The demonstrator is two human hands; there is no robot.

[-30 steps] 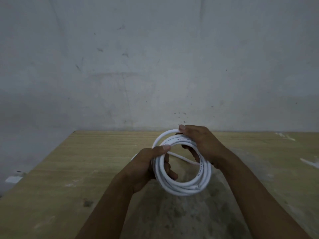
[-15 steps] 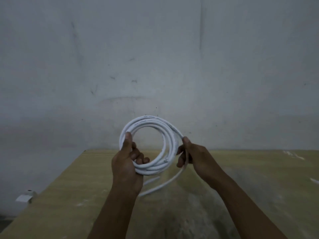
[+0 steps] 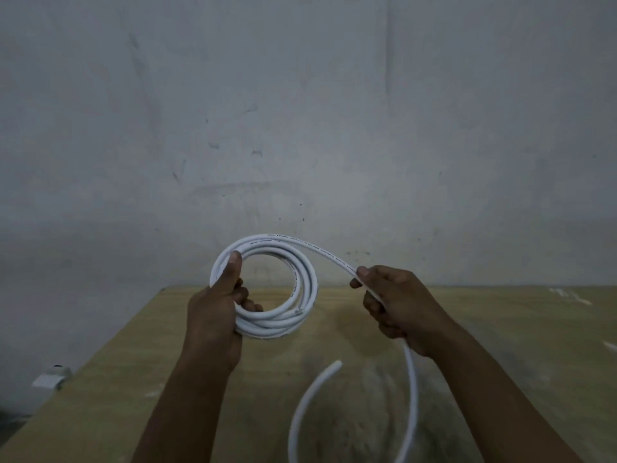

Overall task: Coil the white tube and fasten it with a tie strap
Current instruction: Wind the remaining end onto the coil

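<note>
Between our hands the white tube (image 3: 320, 253) runs nine-to-three: our left hand (image 3: 217, 315) clamps the coil (image 3: 267, 285), our right hand (image 3: 397, 302) pinches the free run. Its loose tail (image 3: 310, 392) hangs at six over the wooden table (image 3: 517, 345), nearest our right; no tie strap shows.

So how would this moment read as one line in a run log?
stage: coiling | left hand: grips coil | right hand: feeds loose tube | tie strap: not visible

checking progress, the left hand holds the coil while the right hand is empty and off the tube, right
Not quite. The left hand does hold the coil, but the right hand is not empty: the head view shows it gripping the loose run of the white tube.
</note>
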